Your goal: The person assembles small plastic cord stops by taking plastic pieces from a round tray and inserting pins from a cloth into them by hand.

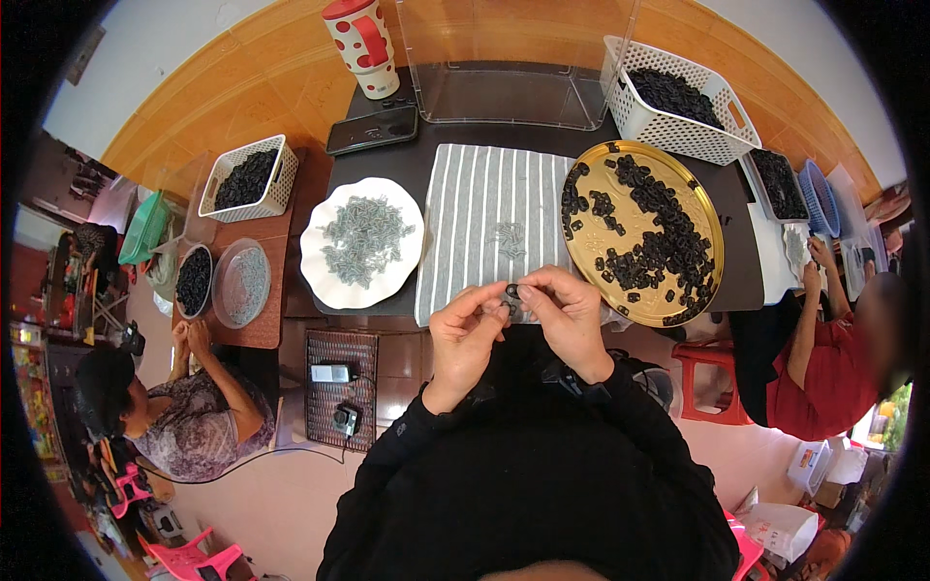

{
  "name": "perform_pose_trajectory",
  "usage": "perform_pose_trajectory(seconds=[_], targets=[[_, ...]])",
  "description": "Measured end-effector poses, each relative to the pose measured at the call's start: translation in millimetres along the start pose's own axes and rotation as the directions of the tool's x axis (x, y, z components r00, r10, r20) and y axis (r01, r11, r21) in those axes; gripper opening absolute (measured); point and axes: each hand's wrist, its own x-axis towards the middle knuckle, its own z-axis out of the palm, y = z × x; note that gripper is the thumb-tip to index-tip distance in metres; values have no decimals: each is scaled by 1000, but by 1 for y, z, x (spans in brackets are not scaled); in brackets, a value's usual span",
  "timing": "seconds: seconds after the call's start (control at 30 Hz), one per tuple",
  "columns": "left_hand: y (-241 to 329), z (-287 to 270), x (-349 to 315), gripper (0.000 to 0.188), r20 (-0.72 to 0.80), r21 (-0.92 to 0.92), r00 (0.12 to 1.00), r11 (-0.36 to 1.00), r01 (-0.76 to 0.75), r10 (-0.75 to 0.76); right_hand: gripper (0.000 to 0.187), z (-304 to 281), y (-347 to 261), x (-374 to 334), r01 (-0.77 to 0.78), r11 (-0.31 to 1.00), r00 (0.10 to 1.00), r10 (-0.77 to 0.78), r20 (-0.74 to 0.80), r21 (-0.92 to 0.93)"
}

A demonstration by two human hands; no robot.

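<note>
Just beyond the table's near edge, my left hand [461, 339] and my right hand [567, 320] meet with thumbs and fingers pinched. Between their fingertips is a small black plastic part [511, 290]; its details are too small to make out. A little pile of grey screws [510, 239] lies on the grey-and-white striped cloth [465, 208] just past my hands. To the left, a scalloped white plate [318, 276] holds a heap of similar grey screws [363, 242]. On the right, a round gold tray [620, 232] carries many loose black plastic parts [668, 228].
Behind the cloth stand a clear plastic box [504, 123], a phone [373, 131] and a red-dotted tumbler [366, 48]. White baskets [668, 126] of black parts flank the table. One co-worker [194, 416] sits left, another [823, 349] right, beside a red stool [712, 382].
</note>
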Motion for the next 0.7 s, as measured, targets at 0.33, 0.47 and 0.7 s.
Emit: perform_pose_trajectory(seconds=[0.33,0.47,0.7], targets=[[-5,0,0,29,-5,-89,1000,996,-15,15,8,-2,-4,0,-57,996,992,50,119,63],[-7,-2,2,29,1,-129,1000,992,2,-2,16,-8,4,0,15,998,984,-26,178,60],[-7,-3,2,30,12,-168,1000,986,20,-18,28,-10,5,-2,175,983,967,-161,198,-57]])
